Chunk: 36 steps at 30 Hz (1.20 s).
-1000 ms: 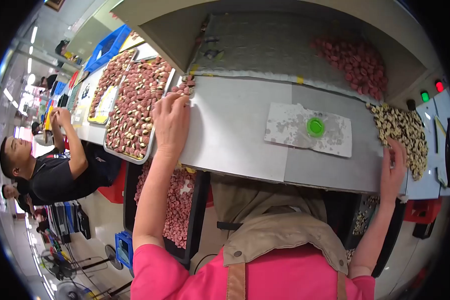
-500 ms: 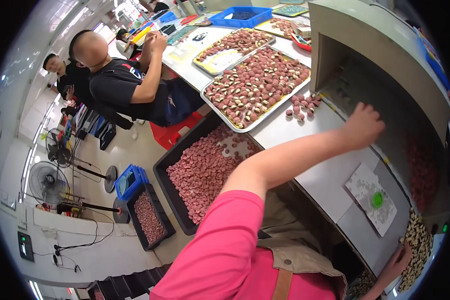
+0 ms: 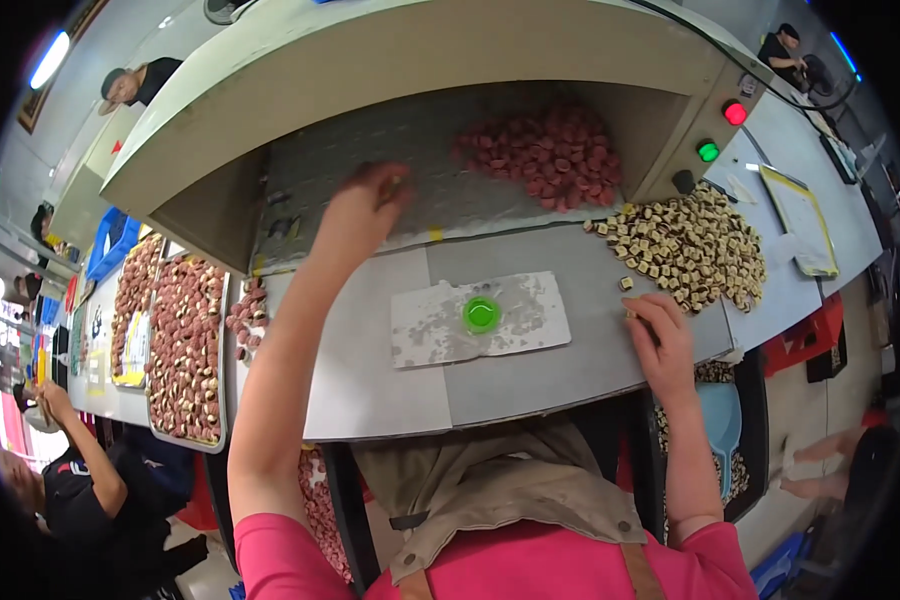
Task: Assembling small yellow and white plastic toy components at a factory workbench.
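Note:
My left hand (image 3: 366,205) reaches into the mouth of a beige hooded machine (image 3: 410,72), over its dark floor. Its fingers are curled together and blurred; a small pale bit shows at the fingertips, too smeared to name. To its right lies a heap of pinkish-red round caps (image 3: 555,165) inside the machine. My right hand (image 3: 664,345) is closed in a pinch on a small cream-coloured piece (image 3: 630,314), by the near left edge of a heap of cream-and-dark pieces (image 3: 695,250). Between my hands, a small bright green round dish (image 3: 481,314) sits on a grey-stained white board (image 3: 420,325).
Metal trays of red-and-cream pieces (image 3: 185,345) stand at the left, with a few loose ones (image 3: 247,320) beside them. Below the bench edge are dark bins, one with a light blue scoop (image 3: 718,425). A co-worker (image 3: 90,480) sits at the left. Red and green buttons (image 3: 708,150) are on the machine.
The view has swung from the left-hand trays to face the machine. My left hand is now farther inside the opening; my right hand remains by the cream pieces.

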{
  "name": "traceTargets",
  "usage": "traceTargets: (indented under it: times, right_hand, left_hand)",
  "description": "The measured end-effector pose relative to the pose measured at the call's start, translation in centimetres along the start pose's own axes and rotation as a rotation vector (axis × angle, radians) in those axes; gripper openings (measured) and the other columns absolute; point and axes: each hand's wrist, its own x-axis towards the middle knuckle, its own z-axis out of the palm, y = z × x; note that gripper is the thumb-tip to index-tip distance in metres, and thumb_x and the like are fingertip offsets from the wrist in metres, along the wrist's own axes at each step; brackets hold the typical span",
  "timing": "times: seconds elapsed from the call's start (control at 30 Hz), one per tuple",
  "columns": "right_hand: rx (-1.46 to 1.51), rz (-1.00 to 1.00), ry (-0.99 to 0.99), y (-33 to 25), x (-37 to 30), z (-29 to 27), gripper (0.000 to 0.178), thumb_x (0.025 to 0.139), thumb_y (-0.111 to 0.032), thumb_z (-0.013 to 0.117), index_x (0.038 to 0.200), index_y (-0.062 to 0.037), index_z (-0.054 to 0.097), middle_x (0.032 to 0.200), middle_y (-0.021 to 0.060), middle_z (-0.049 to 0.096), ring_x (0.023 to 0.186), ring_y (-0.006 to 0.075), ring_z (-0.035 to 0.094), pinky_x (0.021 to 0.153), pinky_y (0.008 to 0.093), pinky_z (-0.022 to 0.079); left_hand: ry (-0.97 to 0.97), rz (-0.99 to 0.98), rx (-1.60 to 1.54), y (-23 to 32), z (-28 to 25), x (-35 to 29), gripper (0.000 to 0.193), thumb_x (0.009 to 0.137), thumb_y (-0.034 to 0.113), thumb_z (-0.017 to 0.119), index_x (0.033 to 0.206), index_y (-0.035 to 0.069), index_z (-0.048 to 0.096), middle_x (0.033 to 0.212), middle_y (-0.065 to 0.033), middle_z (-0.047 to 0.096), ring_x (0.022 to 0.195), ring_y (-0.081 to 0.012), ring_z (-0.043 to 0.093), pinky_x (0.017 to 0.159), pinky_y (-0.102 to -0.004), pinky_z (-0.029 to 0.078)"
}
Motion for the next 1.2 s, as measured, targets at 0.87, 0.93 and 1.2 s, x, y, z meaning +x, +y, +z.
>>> traceTargets:
  times: [0.87, 0.93, 1.2]
  right_hand:
    - [0.139, 0.068, -0.422, 0.1, 2.5, -0.8, 0.021, 0.082, -0.009, 0.066, 0.103, -0.0071, 0.063, 0.096, 0.0051, 0.054, 0.09, 0.0158, 0.056, 0.08, 0.0276, 0.046]
    - [0.089, 0.068, -0.423, -0.7, 2.5, 0.1, 0.021, 0.083, -0.01, 0.066, 0.103, -0.0067, 0.062, 0.097, 0.0059, 0.054, 0.09, 0.0168, 0.056, 0.08, 0.0279, 0.047]
    - [-0.106, -0.173, -0.263, -1.1, 1.0, 1.6, 0.02, 0.084, -0.008, 0.064, 0.104, -0.0058, 0.062, 0.1, 0.0088, 0.057, 0.092, 0.0223, 0.058, 0.08, 0.0303, 0.048]
  left_hand:
    - [0.186, -0.549, -1.52, 9.4, 1.2, -17.5, 0.03, 0.094, 0.012, 0.055, 0.123, 0.003, 0.053, 0.111, -0.0017, 0.058, 0.097, -0.0082, 0.054, 0.084, -0.0231, 0.044]
    - [0.165, -0.582, -1.534, 10.0, 2.1, -18.7, 0.031, 0.094, 0.011, 0.057, 0.123, 0.003, 0.053, 0.111, -0.0022, 0.058, 0.098, -0.009, 0.055, 0.085, -0.0245, 0.045]
    - [0.121, -0.586, -1.617, 10.2, 3.6, -19.3, 0.03, 0.094, 0.01, 0.056, 0.123, 0.004, 0.052, 0.111, -0.0028, 0.059, 0.098, -0.0105, 0.056, 0.087, -0.0259, 0.046]
